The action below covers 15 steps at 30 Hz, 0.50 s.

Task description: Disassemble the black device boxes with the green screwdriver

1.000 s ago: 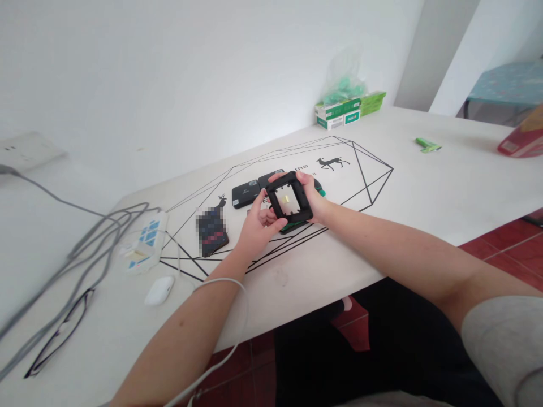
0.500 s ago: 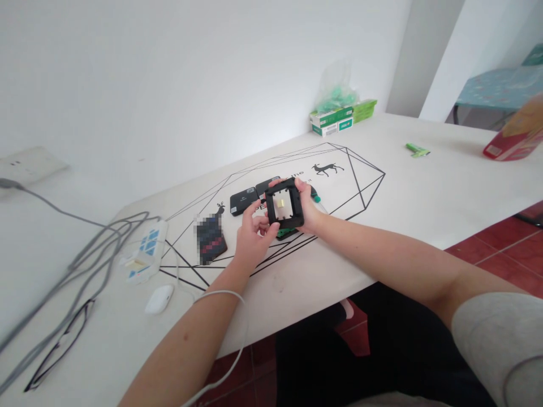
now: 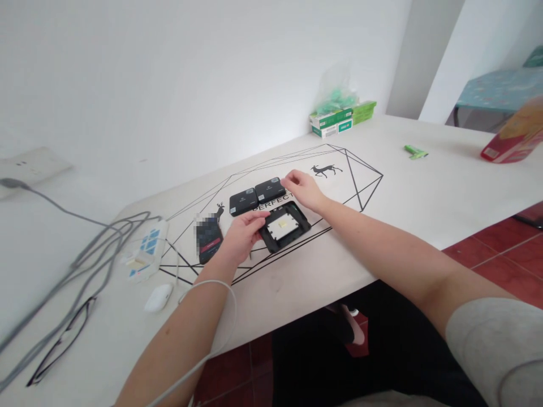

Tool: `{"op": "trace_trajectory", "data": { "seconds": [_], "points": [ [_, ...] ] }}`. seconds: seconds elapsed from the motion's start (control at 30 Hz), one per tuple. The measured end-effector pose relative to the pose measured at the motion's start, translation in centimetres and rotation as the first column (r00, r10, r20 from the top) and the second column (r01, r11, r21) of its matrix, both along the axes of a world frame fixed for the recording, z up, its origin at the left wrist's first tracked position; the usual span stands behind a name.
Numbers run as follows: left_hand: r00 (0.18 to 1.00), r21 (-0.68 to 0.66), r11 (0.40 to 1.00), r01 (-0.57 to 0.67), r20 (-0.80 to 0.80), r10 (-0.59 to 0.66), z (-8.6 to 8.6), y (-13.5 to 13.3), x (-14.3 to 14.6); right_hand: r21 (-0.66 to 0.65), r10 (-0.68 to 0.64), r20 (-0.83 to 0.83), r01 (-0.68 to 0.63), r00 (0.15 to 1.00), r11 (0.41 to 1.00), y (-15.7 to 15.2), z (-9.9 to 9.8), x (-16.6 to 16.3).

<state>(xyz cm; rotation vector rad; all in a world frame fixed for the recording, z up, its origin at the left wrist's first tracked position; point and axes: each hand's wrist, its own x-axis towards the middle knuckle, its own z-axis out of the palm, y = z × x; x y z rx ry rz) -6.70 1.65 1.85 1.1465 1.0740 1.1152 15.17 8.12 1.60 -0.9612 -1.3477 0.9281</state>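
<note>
A black plastic casing (image 3: 306, 227) lies on the table with a white metal-looking plate (image 3: 275, 231) showing in its opening; a small yellow pad (image 3: 283, 224) sits at the plate's middle. My left hand (image 3: 244, 230) grips the casing's left edge, thumb hidden. Beyond it my right hand (image 3: 303, 189) is off the casing, fingers curled together by the right corner of a flat black box (image 3: 269, 190). What those fingers hold, if anything, is hidden. A second flat black box (image 3: 243, 202) lies left of the first.
A phone (image 3: 208, 249), partly blurred out, lies left of my left hand. Further left are a power strip (image 3: 153, 237), grey cables (image 3: 95, 254), a white earbud case (image 3: 158, 298) and glasses (image 3: 63, 342). Green boxes (image 3: 333, 118), a green razor (image 3: 416, 151) and a red package (image 3: 504, 144) stand farther off.
The casing has come down from between both hands onto the table, where the green board lay. My right hand has let go of it and moved away towards the black boxes.
</note>
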Motion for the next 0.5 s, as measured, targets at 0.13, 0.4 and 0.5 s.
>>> {"op": "trace_trajectory", "data": {
  "seconds": [0.13, 0.4, 0.5],
  "points": [
    [0.908, -0.111, 0.959, 0.262, -0.308, -0.284, -0.2, -1.4, 0.5, 0.119, -0.127, 0.499, 0.077, 0.857, 0.990, 0.2, -1.2, 0.3],
    [0.636, 0.118, 0.917, 0.381, -0.753, -0.167, -1.1, -2.8, 1.4, 0.171, -0.166, 0.729, 0.058, 0.664, 0.983, 0.3, -0.9, 0.7],
    [0.485, 0.242, 0.839, 0.487, -0.874, -0.030, -1.2, -2.7, 1.1, 0.153, -0.169, 0.709, 0.084, 0.685, 0.985, 0.5, -0.8, 1.0]
  ]
}}
